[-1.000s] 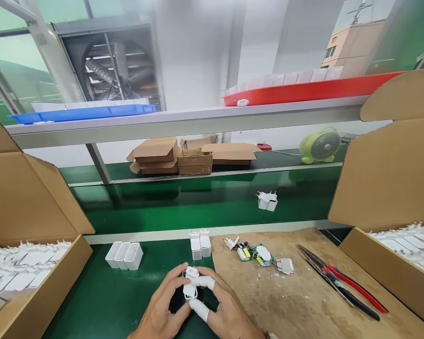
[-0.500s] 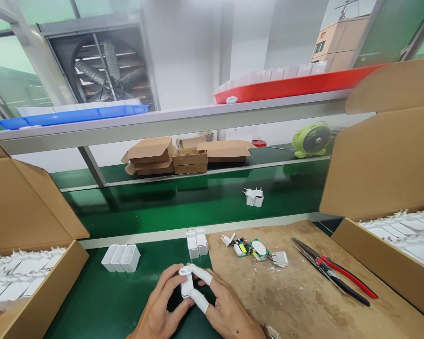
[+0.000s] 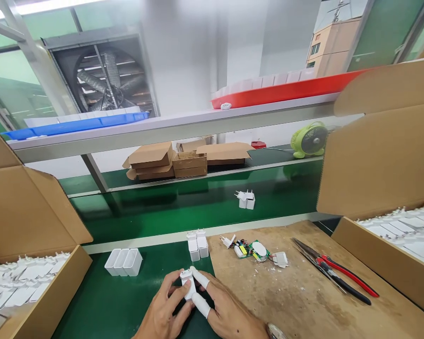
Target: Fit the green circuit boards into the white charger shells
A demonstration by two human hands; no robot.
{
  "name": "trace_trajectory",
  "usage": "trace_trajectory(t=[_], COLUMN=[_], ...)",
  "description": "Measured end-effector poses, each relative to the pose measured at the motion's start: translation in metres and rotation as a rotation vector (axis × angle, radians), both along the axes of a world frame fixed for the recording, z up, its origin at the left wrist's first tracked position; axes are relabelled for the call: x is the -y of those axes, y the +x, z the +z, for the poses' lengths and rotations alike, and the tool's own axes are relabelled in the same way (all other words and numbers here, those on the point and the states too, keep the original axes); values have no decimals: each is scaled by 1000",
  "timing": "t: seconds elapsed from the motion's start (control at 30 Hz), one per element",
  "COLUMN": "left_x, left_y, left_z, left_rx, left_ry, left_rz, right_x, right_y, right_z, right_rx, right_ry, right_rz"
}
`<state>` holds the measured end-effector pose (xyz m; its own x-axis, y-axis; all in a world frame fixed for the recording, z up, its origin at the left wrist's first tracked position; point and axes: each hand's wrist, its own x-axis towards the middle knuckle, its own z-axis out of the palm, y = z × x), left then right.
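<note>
As I look on from afar, white charger (image 3: 189, 278): at six o'clock in my view, pinched between both hands over the green desk (image 3: 102, 301); I cannot tell whether it rests there.
Left hand (image 3: 167, 301): fingers grasping the charger from its nine o'clock side, partly hiding it.
Right hand (image 3: 226, 306): fingers, two in white covers (image 3: 200, 304), gripping its three o'clock side.
Slip: I judge it the likeliest fault; smooth covers on smooth plastic could let the charger twist if the hands press unevenly.
Plug end: might sit crooked if pushed off-centre; any seam is too small for me to check.
Two chargers (image 3: 202, 245): near, at twelve o'clock from the held one; a careless forward reach could topple them.
Circuit boards (image 3: 259, 249): at two o'clock, on the brown sheet (image 3: 286, 296); a sweeping right hand might snag them.
</note>
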<state>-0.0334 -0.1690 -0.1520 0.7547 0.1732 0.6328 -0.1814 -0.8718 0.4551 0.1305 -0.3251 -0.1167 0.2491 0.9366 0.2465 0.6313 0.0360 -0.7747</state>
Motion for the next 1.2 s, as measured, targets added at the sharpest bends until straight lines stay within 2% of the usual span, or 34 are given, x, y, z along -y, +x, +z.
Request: trace_trajectory(t=[0.07, 0.13, 0.23, 0.33, 0.4, 0.57, 0.63, 0.73, 0.87, 0.93, 1.0, 1.03, 1.1, 1.2], left_x=[-4, -15, -41, -63, -69, -58, -55, -67, -117, -145, -162, -164, -153, -106], left_y=[1, 4, 16, 36, 51, 73, 68, 39, -24, -53, -69, -70, -62, -28], left_z=[-5, -8, -8, -6, -6, -10, -6, 8, 19, 15, 6, 1, -6, -5], left_rx=[9, 22, -7, -52, -51, -81, -103, -129, -180, -308, -408, -425, -397, -332], left_ry=[-6, -35, -171, -259, -260, -241, -220, -99, 183, 281, 313, 308, 254, 100], left_rz=[31, 134, 286, 266, 233, 213, 223, 324, 579, 650, 658, 641, 564, 379], right_x=[2, 2, 2, 4, 6, 5, 3, 1, 1, -1, -4, -5, -7, -5], right_y=[1, 1, 1, 1, 1, 3, 3, 3, 6, 7, 9, 9, 9, 6], right_z=[-8, -18, -29, -28, -23, -5, -3, -5, -13, -18, -24, -28, -34, -35], right_rx=[23, 26, 72, 198, 257, 268, 264, 259, 245, 262, 283, 295, 323, 354], right_ry=[5, 0, 14, 49, 28, -156, -216, -230, -255, -272, -259, -244, -210, -155], right_rz=[-24, -68, -99, -80, -58, 19, 49, 59, 135, 177, 189, 187, 172, 146])
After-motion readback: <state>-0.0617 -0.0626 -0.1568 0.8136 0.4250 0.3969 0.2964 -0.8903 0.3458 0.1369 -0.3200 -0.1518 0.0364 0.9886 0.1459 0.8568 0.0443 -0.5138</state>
